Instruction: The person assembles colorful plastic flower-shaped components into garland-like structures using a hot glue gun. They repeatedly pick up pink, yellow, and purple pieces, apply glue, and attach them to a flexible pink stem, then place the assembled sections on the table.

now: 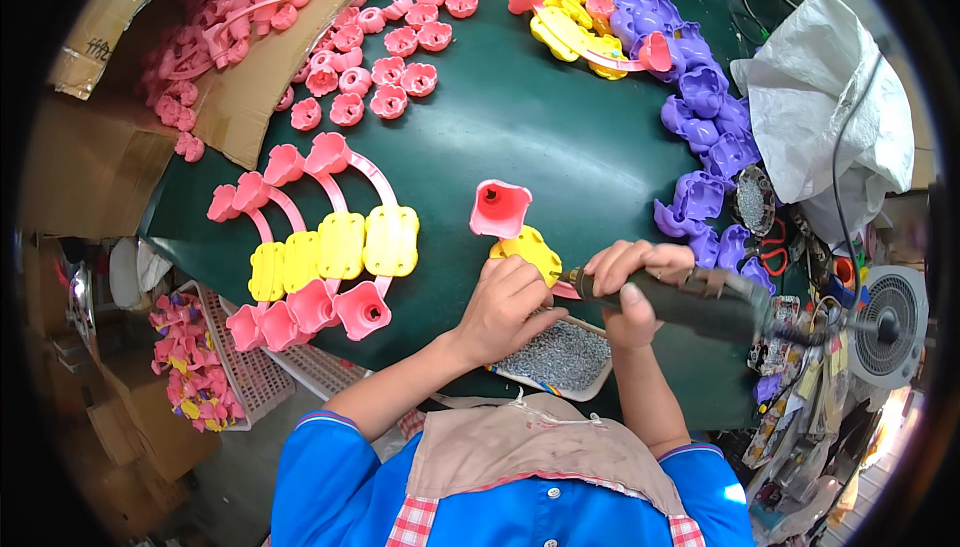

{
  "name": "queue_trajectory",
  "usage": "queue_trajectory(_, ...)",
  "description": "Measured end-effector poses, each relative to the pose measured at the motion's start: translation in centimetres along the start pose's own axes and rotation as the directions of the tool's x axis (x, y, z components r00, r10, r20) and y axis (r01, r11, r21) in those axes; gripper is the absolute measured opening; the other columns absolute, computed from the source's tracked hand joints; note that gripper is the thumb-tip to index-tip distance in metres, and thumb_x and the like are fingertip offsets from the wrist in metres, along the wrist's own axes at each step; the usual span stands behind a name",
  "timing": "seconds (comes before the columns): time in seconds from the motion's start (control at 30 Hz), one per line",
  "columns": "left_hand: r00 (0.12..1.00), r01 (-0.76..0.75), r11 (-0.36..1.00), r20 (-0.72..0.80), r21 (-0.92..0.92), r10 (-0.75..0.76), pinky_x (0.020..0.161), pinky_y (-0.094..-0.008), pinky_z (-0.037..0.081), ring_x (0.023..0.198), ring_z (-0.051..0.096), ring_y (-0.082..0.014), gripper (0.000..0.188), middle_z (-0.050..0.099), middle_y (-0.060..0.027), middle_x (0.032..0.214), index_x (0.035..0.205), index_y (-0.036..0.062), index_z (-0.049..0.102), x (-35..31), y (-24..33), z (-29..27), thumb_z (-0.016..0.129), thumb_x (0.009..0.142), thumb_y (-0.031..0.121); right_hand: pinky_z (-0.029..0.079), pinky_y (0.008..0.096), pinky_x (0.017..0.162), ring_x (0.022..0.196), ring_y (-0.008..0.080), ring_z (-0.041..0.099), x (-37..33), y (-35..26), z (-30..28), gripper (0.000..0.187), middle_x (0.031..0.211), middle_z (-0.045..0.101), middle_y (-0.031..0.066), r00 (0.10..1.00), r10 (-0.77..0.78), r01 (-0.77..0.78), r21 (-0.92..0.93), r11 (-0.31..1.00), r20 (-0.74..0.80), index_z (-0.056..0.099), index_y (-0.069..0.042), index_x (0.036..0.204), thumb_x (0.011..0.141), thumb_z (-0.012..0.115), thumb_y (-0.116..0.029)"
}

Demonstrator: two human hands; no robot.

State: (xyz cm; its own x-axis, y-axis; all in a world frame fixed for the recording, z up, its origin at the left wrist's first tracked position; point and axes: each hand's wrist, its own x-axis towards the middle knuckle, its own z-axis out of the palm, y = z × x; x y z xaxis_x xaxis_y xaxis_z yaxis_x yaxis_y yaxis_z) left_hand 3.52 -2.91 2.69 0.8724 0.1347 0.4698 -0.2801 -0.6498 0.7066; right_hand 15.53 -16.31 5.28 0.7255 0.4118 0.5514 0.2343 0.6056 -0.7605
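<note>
My left hand (505,309) presses its fingers on a yellow scalloped plastic piece (530,250), holding it on the table. A square pink plastic cup (500,209) stands out just beyond that piece, with a dark spot inside. My right hand (632,282) is closed around a dark green electric screwdriver (705,309), lying level with its tip pointing left at the yellow piece's edge. My left fingers partly hide where the tip meets the piece. Right below my left hand lies a shallow white tray (600,384) full of small grey metal screws (560,352).
At left stand several pink-armed pieces with yellow plates (391,241). Loose pink cups (388,101) spread beyond, beside an open cardboard box (235,112). Purple plastic parts (702,92) line the right, near a white sack (815,97) and grey fan (887,327). A cord (838,167) hangs there.
</note>
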Motion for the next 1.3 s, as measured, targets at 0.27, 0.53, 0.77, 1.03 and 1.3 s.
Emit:
queue_trajectory(0.27, 0.988, -0.150, 0.987, -0.041, 0.053, 0.152, 0.076, -0.0388, 0.047, 0.082, 0.060, -0.0245, 0.022, 0.061, -0.0037, 0.083, 0.091, 0.0064, 0.071, 0.8, 0.2, -0.6, 0.083, 0.073, 0.009, 0.056, 0.0404, 0.069, 0.065, 0.0201, 0.061, 1.0, -6.9, 1.9, 0.042, 0.075, 0.061, 0.0085, 0.995, 0.097, -0.098, 0.093, 0.991, 0.008, 0.043, -0.008, 0.120, 0.092, 0.073, -0.016)
queue_trajectory(0.53, 0.981, -0.139, 0.989, -0.132, 0.047, 0.144, 0.073, -0.0380, 0.046, 0.079, 0.062, -0.0239, 0.029, 0.064, -0.0040, 0.084, 0.093, 0.0054, 0.072, -0.1, 0.6, -1.4, 0.084, 0.066, 0.005, 0.057, 0.0421, 0.071, 0.068, 0.0216, 0.062, 0.3, -6.4, 3.0, 0.040, 0.077, 0.063, 0.0104, 0.989, 0.054, -0.054, 0.003, 0.999, 0.137, 0.041, -0.008, 0.121, 0.093, 0.068, -0.012)
queue_trajectory(0.77, 0.920, -0.029, 0.996, -0.387, 0.083, 0.059, 0.062, -0.0373, 0.047, 0.074, 0.061, -0.0287, 0.032, 0.064, -0.0083, 0.086, 0.096, 0.0012, 0.072, -0.6, -0.6, -1.1, 0.087, 0.068, 0.004, 0.057, 0.0427, 0.075, 0.070, 0.0223, 0.064, 2.3, -4.1, 4.1, 0.042, 0.079, 0.064, 0.0099, 0.969, -0.041, 0.042, 0.001, 0.999, 0.243, 0.042, -0.009, 0.125, 0.091, 0.066, -0.005)
queue_trajectory(1.03, 0.822, 0.535, 0.726, 0.067, -0.432, -0.566, 0.070, -0.0325, 0.054, 0.078, 0.068, -0.0194, 0.055, 0.068, -0.0141, 0.104, 0.129, -0.0041, 0.053, -1.0, -3.4, -1.4, 0.079, 0.089, 0.021, 0.057, 0.0411, 0.073, 0.068, 0.0212, 0.064, 3.5, 0.7, 3.1, 0.045, 0.078, 0.065, 0.0101, 0.957, -0.143, 0.158, -0.041, 0.986, 0.250, 0.045, -0.008, 0.126, 0.087, 0.064, 0.003)
queue_trajectory(1.3, 0.810, 0.576, 0.732, 0.137, -0.364, -0.570, 0.077, -0.0342, 0.056, 0.087, 0.072, -0.0208, 0.045, 0.072, -0.0131, 0.102, 0.128, -0.0023, 0.059, 1.0, -2.2, -0.5, 0.075, 0.089, 0.016, 0.057, 0.0421, 0.068, 0.061, 0.0213, 0.057, 3.9, 1.5, 2.1, 0.037, 0.075, 0.058, 0.0107, 0.998, -0.065, 0.064, 0.026, 0.998, 0.026, 0.043, -0.005, 0.120, 0.089, 0.062, -0.004)
